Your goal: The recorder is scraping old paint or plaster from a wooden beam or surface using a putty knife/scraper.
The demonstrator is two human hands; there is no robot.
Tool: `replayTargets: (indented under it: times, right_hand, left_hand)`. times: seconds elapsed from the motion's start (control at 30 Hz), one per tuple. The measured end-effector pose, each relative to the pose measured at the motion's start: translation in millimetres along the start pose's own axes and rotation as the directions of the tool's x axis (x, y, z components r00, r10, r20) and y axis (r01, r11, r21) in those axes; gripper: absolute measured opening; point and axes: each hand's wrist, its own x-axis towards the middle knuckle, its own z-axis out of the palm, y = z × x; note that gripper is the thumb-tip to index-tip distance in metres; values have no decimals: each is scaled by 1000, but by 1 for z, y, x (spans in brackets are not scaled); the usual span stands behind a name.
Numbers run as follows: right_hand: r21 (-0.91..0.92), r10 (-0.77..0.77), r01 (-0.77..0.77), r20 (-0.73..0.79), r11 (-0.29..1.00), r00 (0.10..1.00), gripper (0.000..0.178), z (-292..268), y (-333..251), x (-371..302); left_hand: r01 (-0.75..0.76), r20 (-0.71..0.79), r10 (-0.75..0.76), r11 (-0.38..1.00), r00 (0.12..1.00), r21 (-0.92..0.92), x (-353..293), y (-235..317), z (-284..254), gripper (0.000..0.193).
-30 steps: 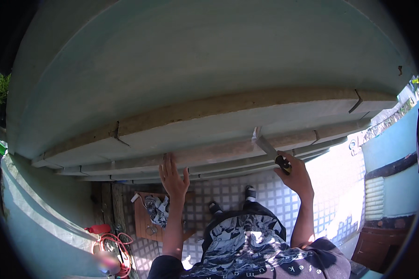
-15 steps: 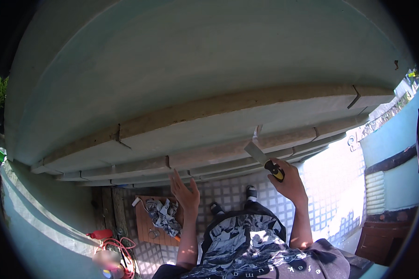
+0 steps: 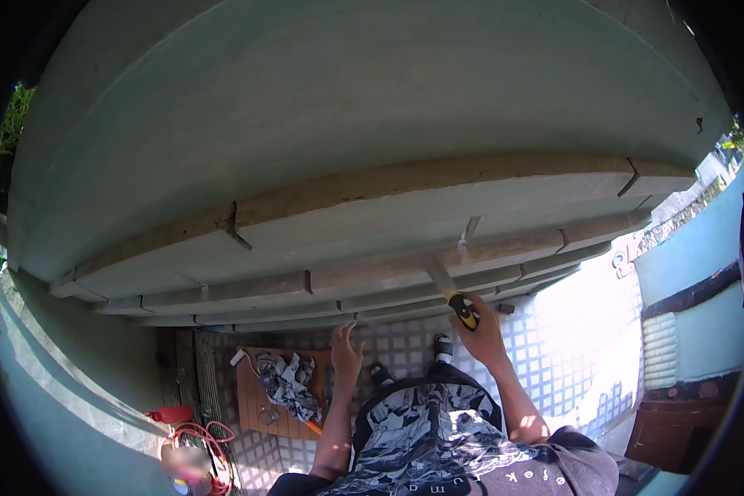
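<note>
My right hand (image 3: 481, 335) is closed round the black and yellow handle of a putty knife (image 3: 440, 278). Its wide metal blade points up and left and lies against or just in front of a ledge on the pale green wall (image 3: 372, 99); contact is hard to tell. Empty, with fingers apart and slightly curled, my left hand (image 3: 347, 354) is raised below the lowest ledges. Several stepped ledges (image 3: 438, 178) run across the wall, cut by dark vertical gaps. A small light patch (image 3: 469, 233) marks the wall above the blade.
Left of my feet a brown board (image 3: 260, 405) carries a crumpled patterned cloth (image 3: 289, 384) and an orange-handled tool (image 3: 313, 427). A red hose (image 3: 215, 446) lies coiled beside a red object (image 3: 170, 414). Light blue wall panels (image 3: 703, 322) stand at the right, above the tiled floor (image 3: 537, 364).
My right hand has moved left and slightly down with the putty knife, whose blade has shifted left along the ledge. My left hand has moved a little right and down, its fingers more curled.
</note>
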Motion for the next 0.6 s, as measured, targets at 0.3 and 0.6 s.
replayTargets:
  times: [0.3, 0.6]
  right_hand:
    - [21, 9, -10, 17, 1000, 1000, 47, -19, -32, -15]
    - [-258, 9, -8, 3, 966, 1000, 43, -17, -50, -7]
  left_hand:
    - [-53, 139, 65, 994, 988, -92, 12, 17, -9, 23]
    - [-613, -266, 609, 786, 747, 79, 77, 95, -44, 31]
